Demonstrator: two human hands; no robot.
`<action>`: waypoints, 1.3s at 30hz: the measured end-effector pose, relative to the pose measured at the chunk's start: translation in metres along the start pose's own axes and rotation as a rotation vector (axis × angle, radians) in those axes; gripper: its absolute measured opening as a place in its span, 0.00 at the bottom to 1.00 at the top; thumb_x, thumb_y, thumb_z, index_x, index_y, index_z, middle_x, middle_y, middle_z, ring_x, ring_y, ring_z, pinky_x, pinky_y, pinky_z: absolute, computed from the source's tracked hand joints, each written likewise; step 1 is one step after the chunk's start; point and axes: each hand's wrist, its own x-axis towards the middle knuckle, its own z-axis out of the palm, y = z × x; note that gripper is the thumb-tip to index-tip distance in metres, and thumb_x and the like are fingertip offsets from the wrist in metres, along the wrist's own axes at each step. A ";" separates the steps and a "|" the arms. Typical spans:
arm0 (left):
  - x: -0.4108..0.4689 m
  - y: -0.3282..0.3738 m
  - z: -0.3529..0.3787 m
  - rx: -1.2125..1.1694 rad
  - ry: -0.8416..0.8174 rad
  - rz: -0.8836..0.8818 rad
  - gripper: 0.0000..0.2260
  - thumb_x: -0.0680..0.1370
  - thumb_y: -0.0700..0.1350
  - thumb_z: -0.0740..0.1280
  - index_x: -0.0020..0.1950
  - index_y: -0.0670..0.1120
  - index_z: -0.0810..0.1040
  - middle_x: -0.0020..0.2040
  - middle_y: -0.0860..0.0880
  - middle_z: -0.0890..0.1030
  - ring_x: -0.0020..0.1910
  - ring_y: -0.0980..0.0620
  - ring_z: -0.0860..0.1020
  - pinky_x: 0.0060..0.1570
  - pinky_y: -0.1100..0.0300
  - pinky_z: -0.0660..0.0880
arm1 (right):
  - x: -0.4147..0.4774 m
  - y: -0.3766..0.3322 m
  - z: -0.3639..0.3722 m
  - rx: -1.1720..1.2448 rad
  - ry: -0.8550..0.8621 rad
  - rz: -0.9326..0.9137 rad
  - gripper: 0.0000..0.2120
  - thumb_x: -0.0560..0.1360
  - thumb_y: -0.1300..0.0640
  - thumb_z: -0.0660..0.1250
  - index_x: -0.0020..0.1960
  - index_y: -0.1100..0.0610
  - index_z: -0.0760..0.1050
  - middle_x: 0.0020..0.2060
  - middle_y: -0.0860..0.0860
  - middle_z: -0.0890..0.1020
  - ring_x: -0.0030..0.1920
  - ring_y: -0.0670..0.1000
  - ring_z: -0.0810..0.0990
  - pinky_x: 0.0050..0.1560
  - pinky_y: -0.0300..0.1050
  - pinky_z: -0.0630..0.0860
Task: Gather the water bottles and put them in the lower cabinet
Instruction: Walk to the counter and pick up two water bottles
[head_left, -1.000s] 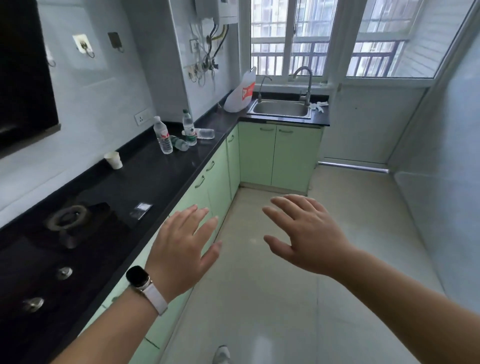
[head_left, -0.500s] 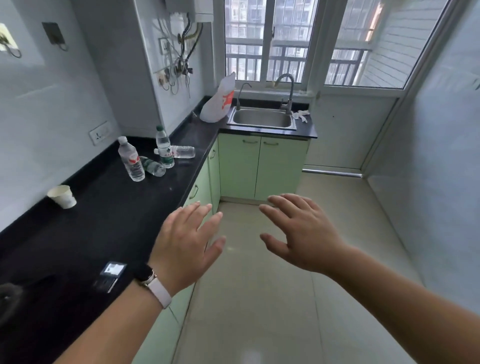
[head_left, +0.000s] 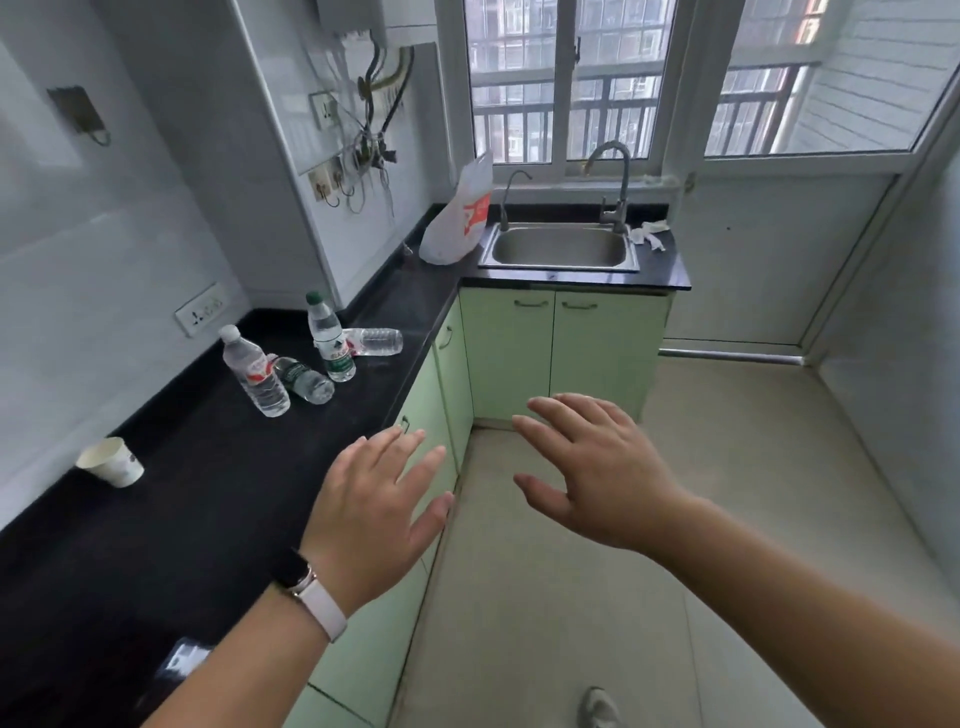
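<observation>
Several water bottles sit on the black countertop (head_left: 218, 499) near the wall. A red-label bottle (head_left: 254, 370) stands upright, a green-label bottle (head_left: 329, 338) stands behind it, a dark-label bottle (head_left: 304, 380) lies between them, and a clear bottle (head_left: 375, 341) lies behind. Light green lower cabinets (head_left: 506, 353) with shut doors run under the counter. My left hand (head_left: 376, 512), a watch on its wrist, hovers open over the counter's front edge, well short of the bottles. My right hand (head_left: 597, 475) is open above the floor, holding nothing.
A paper cup (head_left: 111, 462) stands on the counter at left. A white plastic bag (head_left: 462, 218) leans beside the steel sink (head_left: 561, 249) under the window. A small shiny packet (head_left: 182, 660) lies near my left forearm. Tiled floor stretches to the right.
The view has moved forward along the counter, so the bottles and sink appear closer. The stove burner has dropped out of view. Both hands stay open and spread in front of me.
</observation>
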 end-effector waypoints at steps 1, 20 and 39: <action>0.013 0.000 0.007 0.013 -0.004 -0.023 0.21 0.79 0.56 0.61 0.62 0.45 0.83 0.62 0.43 0.82 0.64 0.39 0.79 0.62 0.39 0.75 | 0.010 0.014 0.007 0.016 -0.009 -0.008 0.27 0.76 0.38 0.60 0.67 0.54 0.76 0.63 0.54 0.79 0.63 0.59 0.75 0.65 0.54 0.71; 0.136 -0.026 0.056 0.225 -0.028 -0.391 0.22 0.79 0.55 0.61 0.62 0.43 0.83 0.61 0.42 0.82 0.63 0.38 0.79 0.61 0.40 0.75 | 0.170 0.149 0.078 0.233 -0.125 -0.273 0.27 0.77 0.37 0.56 0.69 0.51 0.73 0.66 0.51 0.77 0.66 0.56 0.73 0.66 0.53 0.69; 0.087 -0.238 0.128 0.187 -0.090 -0.595 0.21 0.79 0.55 0.61 0.62 0.43 0.82 0.61 0.42 0.82 0.61 0.38 0.79 0.58 0.42 0.77 | 0.336 0.033 0.189 0.252 -0.214 -0.370 0.27 0.76 0.38 0.57 0.66 0.52 0.76 0.62 0.49 0.79 0.63 0.56 0.77 0.62 0.53 0.74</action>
